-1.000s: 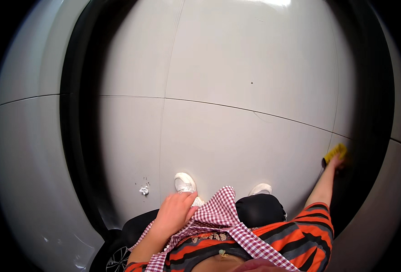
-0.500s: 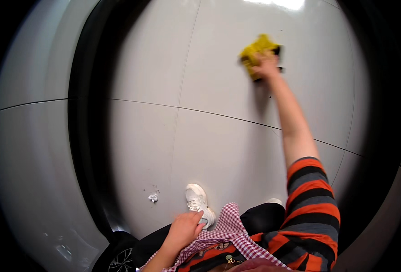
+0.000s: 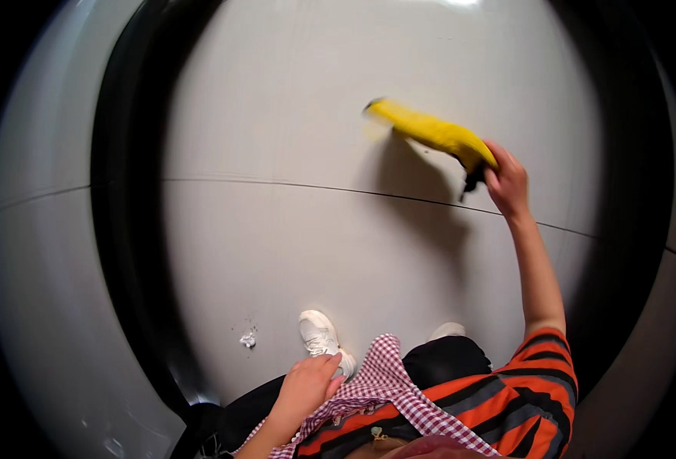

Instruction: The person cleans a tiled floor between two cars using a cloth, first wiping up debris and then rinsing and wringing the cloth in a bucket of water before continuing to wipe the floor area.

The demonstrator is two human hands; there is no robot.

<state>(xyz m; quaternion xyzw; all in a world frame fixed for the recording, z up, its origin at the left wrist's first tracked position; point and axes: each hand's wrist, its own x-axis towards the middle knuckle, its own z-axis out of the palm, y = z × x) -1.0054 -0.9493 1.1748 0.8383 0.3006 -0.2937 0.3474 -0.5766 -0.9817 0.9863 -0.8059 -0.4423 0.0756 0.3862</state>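
My right hand point(image 3: 506, 180) holds a yellow cloth point(image 3: 433, 130) by its right end, above the pale floor. Long and partly folded, the cloth stretches away to the left, its far end smeared by motion. Dark black parts show along its edge and hang below my fingers. A shadow falls on the floor beneath it. My left hand point(image 3: 309, 380) lies over my bent leg, next to the red-and-white checked fabric point(image 3: 384, 367) on my lap. Its fingers lie extended with nothing visible in them.
Large pale floor tiles point(image 3: 307, 260) with a dark seam spread in front of me. A crumpled white scrap point(image 3: 248, 339) lies at the lower left among dark specks. Near my left hand is my white shoe point(image 3: 319, 332); another white shoe point(image 3: 448, 330) shows by my right knee.
My right hand has drawn back toward me and to the right. The cloth, bunched low at the floor under my hand before, is now lifted and stretched out. My left hand has barely moved.
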